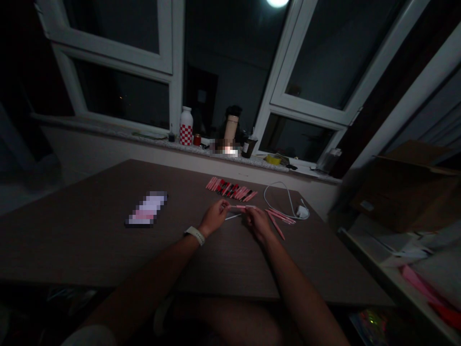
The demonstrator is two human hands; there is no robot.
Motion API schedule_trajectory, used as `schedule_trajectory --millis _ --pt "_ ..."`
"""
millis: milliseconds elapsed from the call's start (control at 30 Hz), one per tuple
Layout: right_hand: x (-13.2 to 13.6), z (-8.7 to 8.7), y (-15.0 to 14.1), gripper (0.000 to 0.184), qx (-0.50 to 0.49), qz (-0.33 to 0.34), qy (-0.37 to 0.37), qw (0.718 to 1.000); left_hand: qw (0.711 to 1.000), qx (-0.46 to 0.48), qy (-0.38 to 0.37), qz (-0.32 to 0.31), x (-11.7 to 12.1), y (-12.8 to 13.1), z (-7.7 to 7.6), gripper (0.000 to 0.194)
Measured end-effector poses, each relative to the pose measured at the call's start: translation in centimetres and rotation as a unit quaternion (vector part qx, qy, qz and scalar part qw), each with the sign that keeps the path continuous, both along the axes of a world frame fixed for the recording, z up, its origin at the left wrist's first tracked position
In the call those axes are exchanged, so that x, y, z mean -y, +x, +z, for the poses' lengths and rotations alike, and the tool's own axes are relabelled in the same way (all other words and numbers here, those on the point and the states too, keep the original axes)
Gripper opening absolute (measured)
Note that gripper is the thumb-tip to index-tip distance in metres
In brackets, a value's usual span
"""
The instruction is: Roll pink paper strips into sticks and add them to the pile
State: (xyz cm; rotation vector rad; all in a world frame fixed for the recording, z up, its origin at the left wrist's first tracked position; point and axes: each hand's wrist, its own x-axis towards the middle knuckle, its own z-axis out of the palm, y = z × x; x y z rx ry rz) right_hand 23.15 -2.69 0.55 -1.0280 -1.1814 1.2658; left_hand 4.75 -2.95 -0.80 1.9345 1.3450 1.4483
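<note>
My left hand (214, 217) and my right hand (257, 223) hold a thin pink pen (242, 207) between them, level above the brown table (90, 235). A thin white rod (233, 217) sticks out below it near my left fingers, perhaps a refill. A tight row of several pink and red pens (231, 189) lies just beyond my hands. Several loose pink pens (278, 222) lie to the right of my right hand. A white watch band (195, 235) circles my left wrist.
A white cable (279, 198) and charger (302, 211) lie at the table's right. A pixelated flat object (146, 209) lies to the left. A cardboard box (406, 190) stands right. Bottles and small items line the windowsill (144, 137) beyond.
</note>
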Motion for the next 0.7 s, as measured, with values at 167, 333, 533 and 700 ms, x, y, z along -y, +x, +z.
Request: schedule_trajectory --millis 167,333,533,700 --pt "0.03 -0.34 -0.07 0.033 0.014 0.025 -0.011 1.000 1.000 -0.007 0.004 -0.029 0.24 0.27 0.14 0.026" --pt "0.37 -0.17 0.01 0.032 0.028 0.046 0.006 0.999 1.000 0.000 -0.003 -0.011 0.26 0.16 0.31 0.028" --pt "0.38 -0.42 -0.05 0.034 0.050 0.062 0.006 0.997 0.998 0.050 0.000 -0.027 -0.01 0.05 0.22 0.029" --pt "0.39 -0.53 -0.22 0.038 0.061 0.049 0.023 0.997 0.997 0.068 -0.004 -0.038 -0.13 0.10 0.01 0.030"
